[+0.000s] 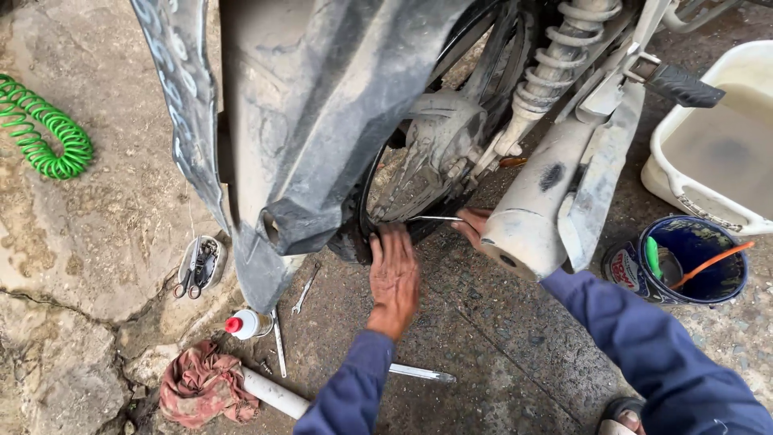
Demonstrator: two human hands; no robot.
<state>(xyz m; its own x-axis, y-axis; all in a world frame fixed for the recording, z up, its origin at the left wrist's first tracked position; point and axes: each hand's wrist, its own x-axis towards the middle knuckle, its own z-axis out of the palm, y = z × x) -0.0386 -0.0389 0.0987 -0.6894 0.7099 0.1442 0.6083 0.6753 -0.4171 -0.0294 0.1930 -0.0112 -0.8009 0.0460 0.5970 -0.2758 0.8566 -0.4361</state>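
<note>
A dusty motorcycle's rear wheel (419,161) fills the upper middle, under a black mudguard (322,121) and beside a grey exhaust pipe (531,217). My left hand (393,278) presses flat on the lower tyre edge, fingers spread. My right hand (473,224) reaches in behind the exhaust and grips a thin metal tyre lever (431,218) that pokes into the wheel rim. Both arms wear blue sleeves. Most of my right hand is hidden by the exhaust.
On the concrete lie a spanner (305,288), a metal rod (420,373), a white pipe (274,392), a red rag (201,385), a red-capped bottle (244,324) and a dish of tools (199,264). A green coiled hose (44,129) sits left; a blue bucket (691,262) and white basin (717,137) right.
</note>
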